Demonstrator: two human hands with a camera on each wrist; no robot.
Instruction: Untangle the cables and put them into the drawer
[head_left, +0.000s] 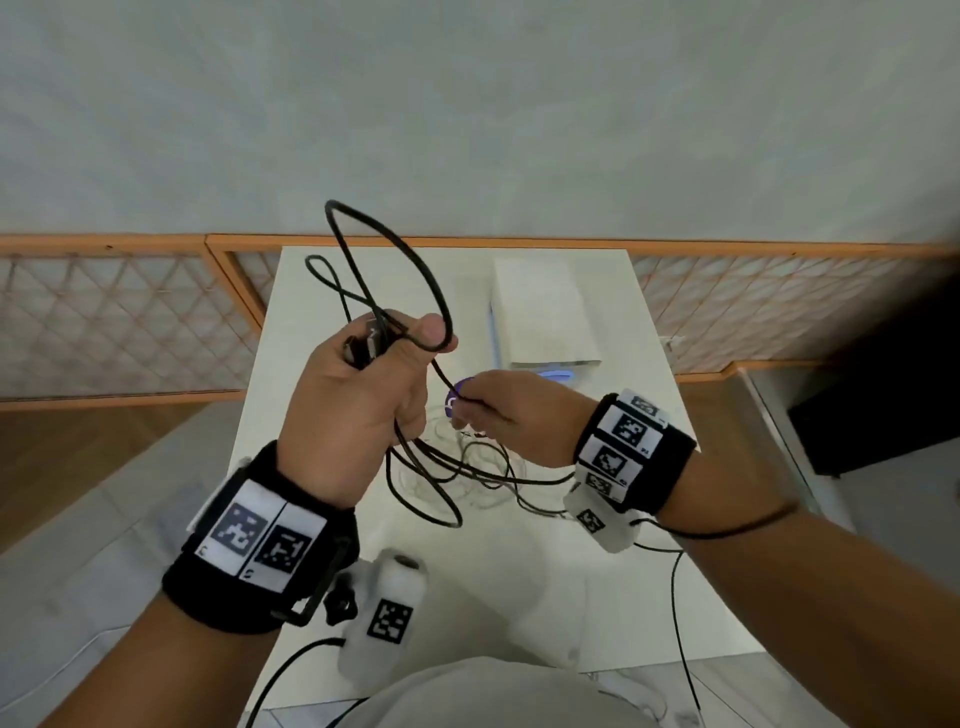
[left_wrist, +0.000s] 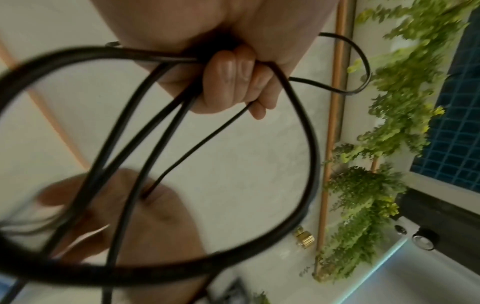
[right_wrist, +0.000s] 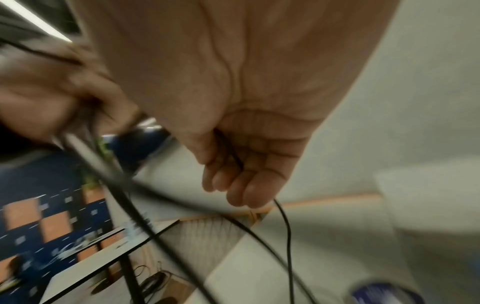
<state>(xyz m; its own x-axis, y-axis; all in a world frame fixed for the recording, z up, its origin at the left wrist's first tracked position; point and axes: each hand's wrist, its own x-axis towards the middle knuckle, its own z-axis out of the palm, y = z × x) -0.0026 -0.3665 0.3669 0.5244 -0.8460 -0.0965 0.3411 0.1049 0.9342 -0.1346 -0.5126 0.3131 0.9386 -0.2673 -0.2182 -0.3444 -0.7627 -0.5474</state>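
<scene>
I'm looking down at a pale grey-green wall (head_left: 467, 104) that fills the top of the head view, with an orange-framed lattice panel (head_left: 119, 317) running along its base and a wooden floor (head_left: 78, 457) at the left. Below that stands the white table (head_left: 519, 597), and on its far half a white box (head_left: 545, 312) with a bluish glow at its near edge; I cannot tell whether this is the drawer. The black cable (head_left: 395, 249) rises in 2 big loops above the table and trails down in slack curves onto the tabletop between my wrists. My left hand (head_left: 353, 395) is closed round the bundled strands, with a plug end sticking out at the top of the fist. My right hand (head_left: 514, 415) pinches a thin strand of the same cable just beside a small purple object (head_left: 457, 395), near the left hand. Only the left wrist view shows green hanging foliage (left_wrist: 384, 144) and a blue tiled panel (left_wrist: 457, 123) beside it, and my left fingertips (left_wrist: 233, 82) curled over the strands. Only the right wrist view shows the cable running across the right palm, under the curled fingers (right_wrist: 249, 185).
</scene>
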